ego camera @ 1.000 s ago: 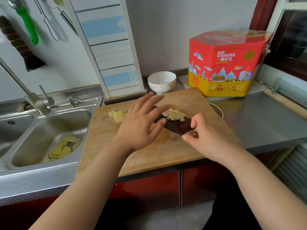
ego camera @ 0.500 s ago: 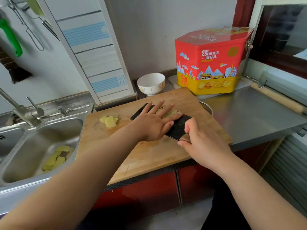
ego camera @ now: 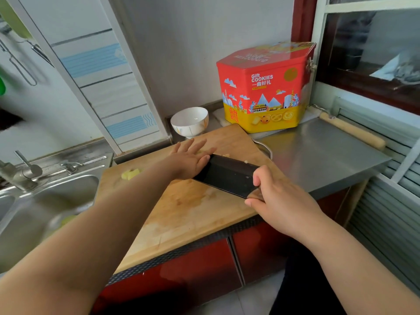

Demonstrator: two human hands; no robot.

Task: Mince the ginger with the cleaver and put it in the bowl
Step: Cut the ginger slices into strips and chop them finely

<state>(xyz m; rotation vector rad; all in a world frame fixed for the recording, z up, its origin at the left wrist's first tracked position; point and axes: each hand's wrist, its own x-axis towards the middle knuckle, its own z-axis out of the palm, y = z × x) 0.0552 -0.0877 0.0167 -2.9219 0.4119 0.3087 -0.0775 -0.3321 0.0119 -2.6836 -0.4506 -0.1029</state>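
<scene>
My right hand [ego camera: 276,195] grips the handle of the black cleaver [ego camera: 227,175], whose flat blade lies tilted over the wooden cutting board [ego camera: 186,212]. My left hand [ego camera: 189,159] lies flat with straight fingers against the blade's far end, covering most of the minced ginger; only a few bits [ego camera: 245,161] show at the blade's far edge. A small pile of ginger slices [ego camera: 130,173] sits on the board's left part. The white bowl [ego camera: 189,121] stands empty just behind the board, a little beyond my left fingertips.
A red and yellow cookie tin [ego camera: 264,87] stands behind the board on the right. The steel sink [ego camera: 41,212] with ginger peels lies to the left. A steel counter [ego camera: 318,160] with a rolling pin [ego camera: 352,130] extends right. A metal rim [ego camera: 266,147] peeks from under the board.
The cleaver carrying the ginger has moved toward the bowl, with my left hand pressed flat on the pile. The camera has turned right.
</scene>
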